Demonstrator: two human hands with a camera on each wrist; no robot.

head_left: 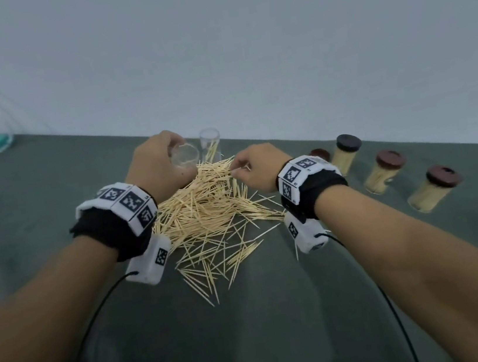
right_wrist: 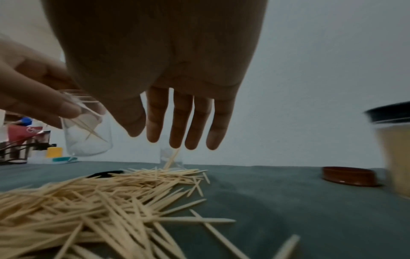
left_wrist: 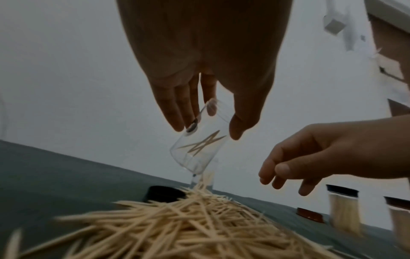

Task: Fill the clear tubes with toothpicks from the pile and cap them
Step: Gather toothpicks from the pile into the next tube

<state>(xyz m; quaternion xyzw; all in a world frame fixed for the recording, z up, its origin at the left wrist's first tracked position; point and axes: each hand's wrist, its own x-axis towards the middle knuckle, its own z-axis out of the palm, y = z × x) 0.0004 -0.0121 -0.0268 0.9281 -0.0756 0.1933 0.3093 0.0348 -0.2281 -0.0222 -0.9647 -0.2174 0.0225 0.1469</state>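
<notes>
Three capped tubes (head_left: 383, 171), packed with toothpicks, standing in a row right of the pile (head_left: 208, 212); counted as done. Possibly a fourth beyond them, mostly hidden behind the right wrist band; cannot tell whether tube or loose cap.

Two clear tubes left open. Held tube (left_wrist: 197, 145) gripped in left hand (head_left: 158, 164), fingers (left_wrist: 170, 108) and thumb curled round its wall, tilted above the far-left edge of the pile. Only a few toothpicks inside, lying crosswise. Barely started.

Second open tube (head_left: 210, 145) upright on the tabletop (head_left: 36, 209) at the far edge of the pile, just beside the held tube. A small slanted bunch inside, far from full.

Right hand (head_left: 256, 167) above the far-right edge of the pile. From the head view, thumb and forefinger pinched on what looks like one or two toothpicks; from the right wrist view fingers (right_wrist: 177, 122) hang nearly straight, nothing plainly seen between them. Grip small at best.

Loose caps near the pile: dark cap (left_wrist: 164, 193) at the far-left edge, brown cap (right_wrist: 350, 176) to the right.

Pile large, spread loosely toward the near side. Judged well under way: three finished, two to fill and cap, plenty of stock remaining.
</notes>
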